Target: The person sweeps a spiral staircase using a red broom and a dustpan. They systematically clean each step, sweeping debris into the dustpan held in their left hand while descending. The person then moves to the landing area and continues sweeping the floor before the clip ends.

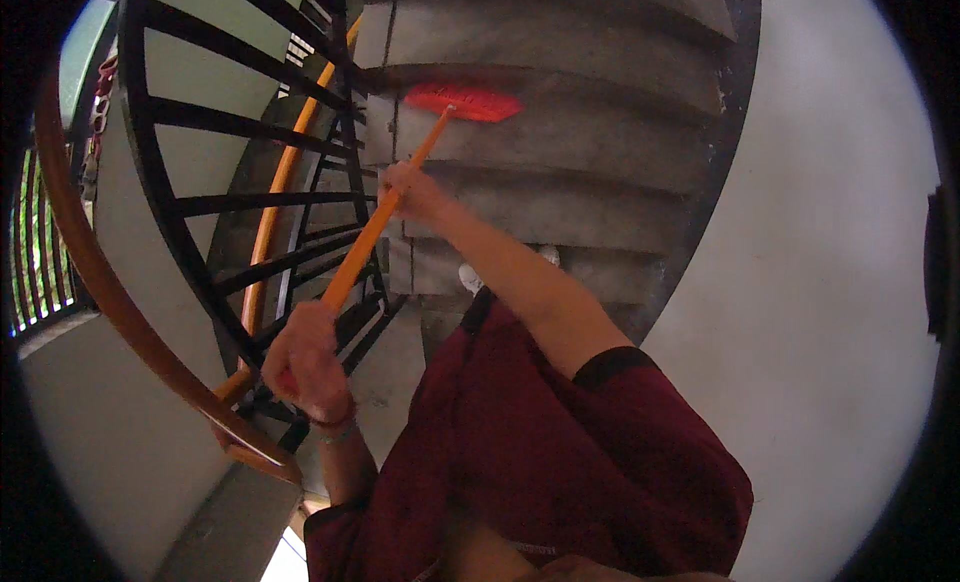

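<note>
An orange-handled broom [352, 270] runs slantwise across the view in both my hands. Near the top end of the stick, my left hand [311, 360] is wrapped around it, with a bit of red showing at the palm. Farther down the stick, my right hand [409, 188] grips it at the edge of the stairs by the railing. The red broom head [465, 103] is at a concrete step [585, 124] a few treads ahead of my feet. It looks blurred, so I cannot tell how its bristles meet the step.
A black metal railing [161, 154] with a wooden handrail [112, 282] curves along the left. Beyond it another flight has its own wooden handrail [281, 177]. A pale wall [810, 282] borders the stairs on the right. My white shoes [470, 277] are on the stairs below me.
</note>
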`<state>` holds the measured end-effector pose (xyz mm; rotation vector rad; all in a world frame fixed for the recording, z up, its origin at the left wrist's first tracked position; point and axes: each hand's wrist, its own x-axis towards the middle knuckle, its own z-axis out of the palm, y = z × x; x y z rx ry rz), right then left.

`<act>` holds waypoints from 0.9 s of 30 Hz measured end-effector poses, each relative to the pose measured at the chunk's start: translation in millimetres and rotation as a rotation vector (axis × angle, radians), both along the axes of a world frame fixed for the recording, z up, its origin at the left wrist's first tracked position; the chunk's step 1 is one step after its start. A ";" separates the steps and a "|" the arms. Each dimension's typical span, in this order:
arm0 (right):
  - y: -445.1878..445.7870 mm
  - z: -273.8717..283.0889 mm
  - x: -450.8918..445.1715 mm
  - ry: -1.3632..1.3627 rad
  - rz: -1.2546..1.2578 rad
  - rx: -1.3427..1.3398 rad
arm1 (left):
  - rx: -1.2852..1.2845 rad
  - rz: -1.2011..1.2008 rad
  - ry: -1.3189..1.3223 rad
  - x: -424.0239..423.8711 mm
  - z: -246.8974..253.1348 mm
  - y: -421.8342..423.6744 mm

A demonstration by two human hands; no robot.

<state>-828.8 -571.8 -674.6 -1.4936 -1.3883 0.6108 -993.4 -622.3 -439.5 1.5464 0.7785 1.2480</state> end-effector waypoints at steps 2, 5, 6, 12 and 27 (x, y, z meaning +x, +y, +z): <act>2.5 14.4 -9.8 -0.113 0.158 0.016 | 0.416 0.086 0.434 -41.7 20.0 8.2; 20.1 32.8 -32.3 -0.253 0.129 0.048 | 0.270 -0.028 0.089 -87.8 24.5 21.7; 25.2 33.7 -41.4 -0.281 0.077 0.058 | 0.093 -0.106 -0.182 -96.3 23.3 22.1; 66.6 -22.4 -53.5 -0.250 0.311 -0.122 | -0.020 0.211 -0.045 -69.5 -25.9 43.8; 54.1 18.2 -124.9 -0.405 0.466 -0.114 | 0.242 0.205 0.179 -162.1 6.7 9.8</act>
